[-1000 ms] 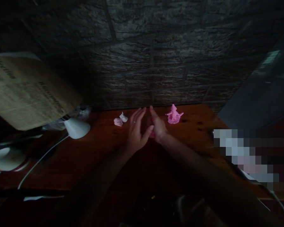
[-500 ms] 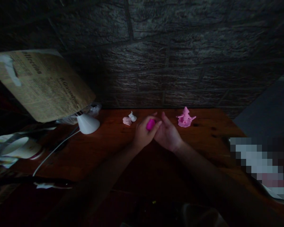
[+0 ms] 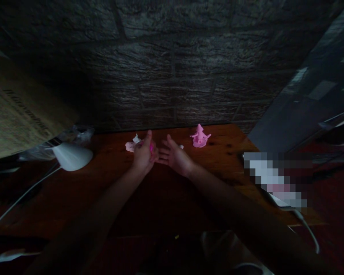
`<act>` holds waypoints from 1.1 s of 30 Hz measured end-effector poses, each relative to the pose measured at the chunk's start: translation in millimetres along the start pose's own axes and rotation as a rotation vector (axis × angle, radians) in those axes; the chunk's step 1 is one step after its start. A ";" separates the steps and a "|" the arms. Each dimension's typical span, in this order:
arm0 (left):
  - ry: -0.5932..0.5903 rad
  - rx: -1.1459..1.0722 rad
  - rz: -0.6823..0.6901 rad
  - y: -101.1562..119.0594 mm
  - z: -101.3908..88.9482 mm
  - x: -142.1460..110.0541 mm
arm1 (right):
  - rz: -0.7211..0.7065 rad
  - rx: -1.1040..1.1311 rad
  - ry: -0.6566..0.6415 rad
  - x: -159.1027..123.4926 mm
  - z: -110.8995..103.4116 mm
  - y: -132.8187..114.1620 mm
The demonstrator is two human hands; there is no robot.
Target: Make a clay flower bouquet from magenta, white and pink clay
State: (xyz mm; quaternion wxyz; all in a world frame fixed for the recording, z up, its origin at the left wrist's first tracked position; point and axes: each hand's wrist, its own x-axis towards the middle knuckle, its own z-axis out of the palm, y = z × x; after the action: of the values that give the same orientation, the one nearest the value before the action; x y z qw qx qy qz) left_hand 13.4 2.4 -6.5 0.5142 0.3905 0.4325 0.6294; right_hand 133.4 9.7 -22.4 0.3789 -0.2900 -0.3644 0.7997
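Note:
My left hand is closed around a magenta lump of modelling clay, which shows mostly hidden between thumb and fingers. Its thumb points up. Facing it, my right hand is open with palm turned inward, its fingertips close to the left fingers; whether they touch I cannot tell. Just behind my left hand lie a pale pink lump and a white scrap. A small whitish bit peeks out behind my right hand. To the right stands a pink clay figure with a pointed top, outstretched arms and a wide base.
The wooden table meets a dark brick wall. At left are a white cone-shaped lamp base or holder with a cable, a printed paper bag and clear plastic. A blurred-out device with a cable lies right.
The view has shifted to the right, so things sit further left. My hands have drawn slightly apart, and the magenta clay is now more hidden in my left hand.

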 end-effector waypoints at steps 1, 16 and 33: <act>-0.040 -0.017 -0.042 0.9 0.3 -0.2 | 0.009 -0.012 0.011 0.3 -0.5 0.8; -0.406 1.076 0.866 -14.7 -3.4 -22.5 | -0.139 -0.057 -0.077 -9.2 7.3 -6.2; -0.284 0.866 1.050 -25.0 2.8 -25.5 | -0.254 0.029 0.236 -10.4 -12.6 -27.8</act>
State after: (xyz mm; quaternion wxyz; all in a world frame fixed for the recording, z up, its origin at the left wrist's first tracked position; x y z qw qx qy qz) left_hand 28.0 -19.9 -30.4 -0.0088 0.7966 0.3271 0.5084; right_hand 159.4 18.2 -5.4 0.5212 -0.3278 -0.3397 0.7109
